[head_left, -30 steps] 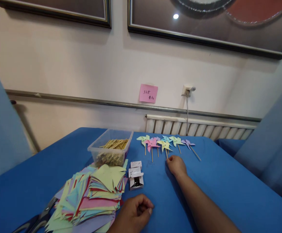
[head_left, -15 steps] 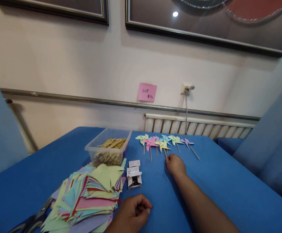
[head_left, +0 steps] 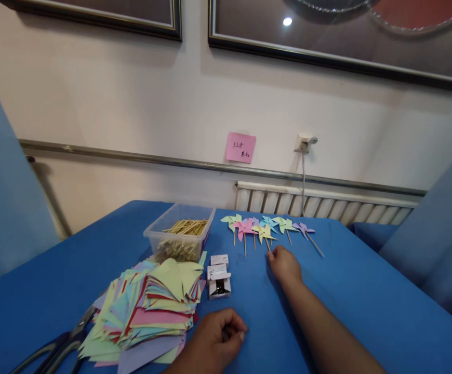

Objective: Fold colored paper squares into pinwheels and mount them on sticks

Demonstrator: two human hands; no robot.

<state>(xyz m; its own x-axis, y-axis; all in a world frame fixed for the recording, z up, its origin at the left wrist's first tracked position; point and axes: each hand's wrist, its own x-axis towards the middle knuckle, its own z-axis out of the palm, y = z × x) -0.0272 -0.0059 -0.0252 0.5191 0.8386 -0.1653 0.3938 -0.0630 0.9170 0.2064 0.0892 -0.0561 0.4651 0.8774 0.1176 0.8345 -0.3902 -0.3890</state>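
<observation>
My right hand (head_left: 284, 266) reaches far across the blue table, its fingers closed on the stick end of a yellow paper pinwheel (head_left: 265, 233). That pinwheel lies in front of several others, among them a pink pinwheel (head_left: 245, 227), a blue one (head_left: 268, 223) and a purple one at the right (head_left: 303, 228). Near the front, my left hand (head_left: 222, 335) rests curled with thumb and fingers drawn together; whether anything is inside is hidden. Just left of it stands a tall pile of cut coloured paper (head_left: 159, 317).
A clear plastic box (head_left: 176, 241) of thin wooden sticks sits behind the paper pile. Small white boxes (head_left: 218, 288) stand beside the pile, the front one opened with dark contents. Black-handled scissors (head_left: 68, 335) lie at the left. A radiator (head_left: 327, 205) runs along the wall.
The whole view has shifted slightly, so everything appears a little further right. My right hand stays at the yellow pinwheel's stick, and my left hand keeps its curled pose.
</observation>
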